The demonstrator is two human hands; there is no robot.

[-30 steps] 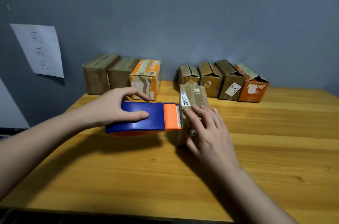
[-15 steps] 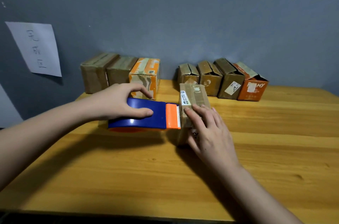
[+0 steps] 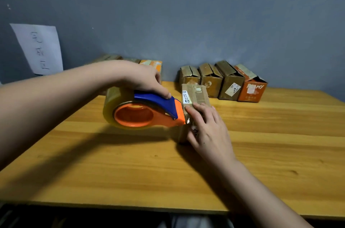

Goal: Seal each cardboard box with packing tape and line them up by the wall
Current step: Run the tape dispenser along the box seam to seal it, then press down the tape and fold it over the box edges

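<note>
A small brown cardboard box (image 3: 197,95) with a white label stands mid-table. My right hand (image 3: 207,129) lies on its top and near side, fingers straight, pressing it down. My left hand (image 3: 143,78) grips the blue handle of an orange tape dispenser (image 3: 145,112) carrying a clear tape roll. The dispenser is tilted on its side, its orange cutter end touching the box's left edge. Several open-flapped boxes (image 3: 222,82) stand in a row by the wall at the right. Other boxes (image 3: 152,64) on the left are mostly hidden behind my left arm.
The wooden table (image 3: 186,171) reaches to the grey wall. A white paper sheet (image 3: 39,48) with handwriting hangs on the wall at the left. The table's front edge runs along the bottom of the view.
My left hand has lifted and rolled the dispenser, so its orange hub and tape roll now face me, with the cutter still against the box. My right hand stays on the box.
</note>
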